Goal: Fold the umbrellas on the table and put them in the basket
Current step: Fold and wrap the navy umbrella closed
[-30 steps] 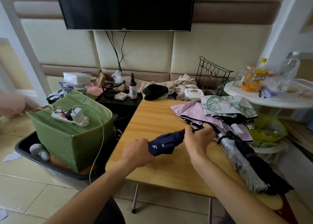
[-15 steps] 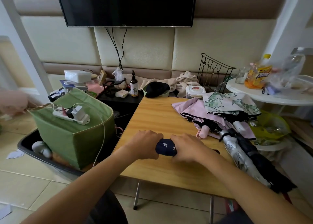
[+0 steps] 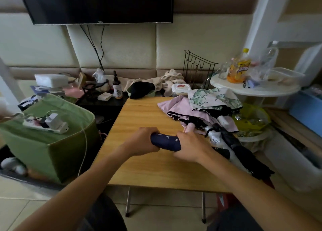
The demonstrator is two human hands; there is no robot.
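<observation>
Tabletop point(image 3: 139, 115) left half bare from far edge to near edge, open lane for a hand. Right half blocked: pink umbrella point(image 3: 176, 107) w/ leaf-print umbrella point(image 3: 214, 98) on top at far-right corner, grey & black umbrella point(image 3: 231, 147) running along right edge toward near-right corner. Green basket point(image 3: 57, 148) just off left edge; power strip point(image 3: 45, 125) + cable lie across its top, in the way.

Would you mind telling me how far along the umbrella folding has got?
Done: nothing shows in the green basket. In hand: left hand and right hand grip the rolled navy umbrella. Left: the pink, leaf-print and black-and-white umbrellas lie loose on the table.
</observation>
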